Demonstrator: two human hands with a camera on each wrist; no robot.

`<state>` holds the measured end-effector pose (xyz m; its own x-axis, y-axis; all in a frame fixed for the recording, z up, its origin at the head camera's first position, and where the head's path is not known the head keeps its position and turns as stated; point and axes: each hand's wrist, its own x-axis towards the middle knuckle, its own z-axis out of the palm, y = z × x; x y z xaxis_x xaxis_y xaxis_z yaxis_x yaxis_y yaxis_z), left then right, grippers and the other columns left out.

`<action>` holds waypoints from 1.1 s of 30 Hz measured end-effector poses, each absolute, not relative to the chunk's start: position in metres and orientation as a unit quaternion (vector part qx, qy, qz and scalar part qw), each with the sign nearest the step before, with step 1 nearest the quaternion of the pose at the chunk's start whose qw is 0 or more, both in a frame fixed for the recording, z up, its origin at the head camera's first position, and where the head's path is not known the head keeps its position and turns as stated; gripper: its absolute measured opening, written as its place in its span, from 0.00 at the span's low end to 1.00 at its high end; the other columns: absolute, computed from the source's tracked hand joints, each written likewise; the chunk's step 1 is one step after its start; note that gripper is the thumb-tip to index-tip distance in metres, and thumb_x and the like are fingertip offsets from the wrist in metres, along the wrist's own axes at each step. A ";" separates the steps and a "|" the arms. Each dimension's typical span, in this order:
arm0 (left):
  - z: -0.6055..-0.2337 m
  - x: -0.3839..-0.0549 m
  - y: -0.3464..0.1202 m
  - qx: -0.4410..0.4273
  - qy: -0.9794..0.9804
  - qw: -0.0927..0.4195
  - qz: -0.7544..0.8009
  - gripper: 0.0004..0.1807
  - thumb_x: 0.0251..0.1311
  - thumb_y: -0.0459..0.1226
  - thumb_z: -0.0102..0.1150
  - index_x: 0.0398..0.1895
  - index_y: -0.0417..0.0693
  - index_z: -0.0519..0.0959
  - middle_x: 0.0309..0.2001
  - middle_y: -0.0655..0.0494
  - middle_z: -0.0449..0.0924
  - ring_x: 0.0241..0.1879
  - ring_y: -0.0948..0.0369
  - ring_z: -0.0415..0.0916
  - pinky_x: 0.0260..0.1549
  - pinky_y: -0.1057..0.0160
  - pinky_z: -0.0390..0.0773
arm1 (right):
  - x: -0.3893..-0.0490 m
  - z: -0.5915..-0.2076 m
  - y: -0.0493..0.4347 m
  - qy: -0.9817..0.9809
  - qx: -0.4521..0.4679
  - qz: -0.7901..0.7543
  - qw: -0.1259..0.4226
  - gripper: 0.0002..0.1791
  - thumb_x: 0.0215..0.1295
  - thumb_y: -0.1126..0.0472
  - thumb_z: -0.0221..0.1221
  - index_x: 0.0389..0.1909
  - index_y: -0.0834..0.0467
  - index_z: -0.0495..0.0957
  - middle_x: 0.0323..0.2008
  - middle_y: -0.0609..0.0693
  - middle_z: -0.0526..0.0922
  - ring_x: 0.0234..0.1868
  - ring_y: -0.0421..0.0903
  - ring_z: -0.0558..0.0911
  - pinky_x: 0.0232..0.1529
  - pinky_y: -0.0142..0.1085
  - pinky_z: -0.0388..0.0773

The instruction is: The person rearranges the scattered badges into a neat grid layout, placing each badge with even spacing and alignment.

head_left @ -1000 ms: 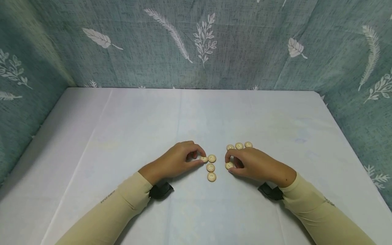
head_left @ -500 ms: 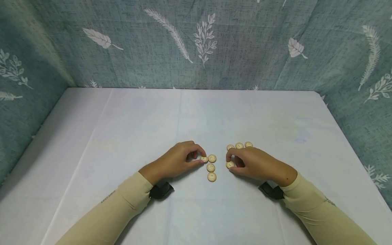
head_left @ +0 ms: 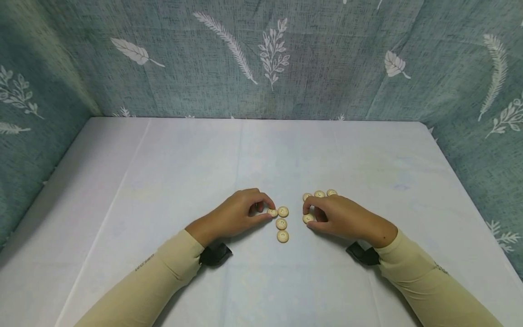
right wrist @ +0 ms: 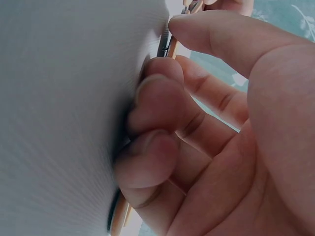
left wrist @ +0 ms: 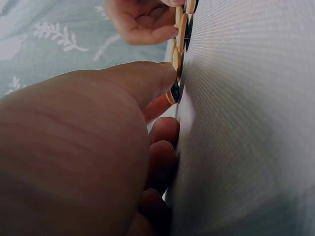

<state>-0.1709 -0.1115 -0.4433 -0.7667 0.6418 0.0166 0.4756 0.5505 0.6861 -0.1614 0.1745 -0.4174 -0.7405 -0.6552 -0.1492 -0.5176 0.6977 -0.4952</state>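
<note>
My left hand (head_left: 237,214) pinches a round, pale wooden button (head_left: 272,212) between thumb and index finger, flat on the tabletop. Right beside it lies another button (head_left: 283,211), and two more buttons (head_left: 282,230) continue from that one toward me in a short column. Across a small gap, the thumb and index finger of my right hand (head_left: 345,219) grip a further button (head_left: 308,219) by its edges. In the left wrist view the pinched button (left wrist: 171,96) shows its thin rim at the thumb tip. The right wrist view catches the button (right wrist: 173,48) edge-on below the thumb.
Beyond my right hand, three buttons (head_left: 319,194) sit in a row, partly covered by that hand. A white cloth (head_left: 184,154) covers the table. Green leaf-patterned fabric (head_left: 327,59) stands behind it and along both sides.
My right hand has slid the button slightly away from me and to the right, closer to the row behind it. The left hand and its button have stayed put.
</note>
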 end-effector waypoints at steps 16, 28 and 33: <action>-0.442 -0.171 -0.110 0.323 0.872 0.115 0.349 0.10 0.65 0.42 0.66 0.47 0.56 0.82 0.33 0.62 0.73 0.31 0.66 0.67 0.33 0.68 0.71 | -0.161 -0.421 0.174 0.910 -0.326 -0.215 0.141 0.10 0.65 0.57 0.66 0.41 0.48 0.75 0.20 0.37 0.70 0.22 0.30 0.68 0.26 0.28 0.67; -0.444 -0.172 -0.111 0.320 0.873 0.118 0.349 0.09 0.65 0.42 0.65 0.47 0.56 0.82 0.33 0.62 0.73 0.31 0.65 0.67 0.33 0.67 0.71 | -0.159 -0.423 0.170 0.918 -0.320 -0.204 0.115 0.11 0.64 0.55 0.67 0.41 0.47 0.74 0.19 0.36 0.69 0.21 0.31 0.67 0.25 0.28 0.66; -0.443 -0.172 -0.110 0.318 0.871 0.116 0.355 0.09 0.64 0.42 0.66 0.46 0.56 0.82 0.32 0.62 0.73 0.31 0.65 0.67 0.32 0.68 0.71 | -0.158 -0.423 0.170 0.920 -0.319 -0.202 0.104 0.11 0.63 0.54 0.68 0.41 0.47 0.74 0.19 0.35 0.68 0.20 0.30 0.66 0.25 0.28 0.66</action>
<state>-0.1719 -0.1100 -0.4435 -0.7703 0.6373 0.0237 0.4724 0.5452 0.6925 -0.1582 0.1695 -0.4234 -0.7744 -0.6297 -0.0625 -0.5456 0.7145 -0.4380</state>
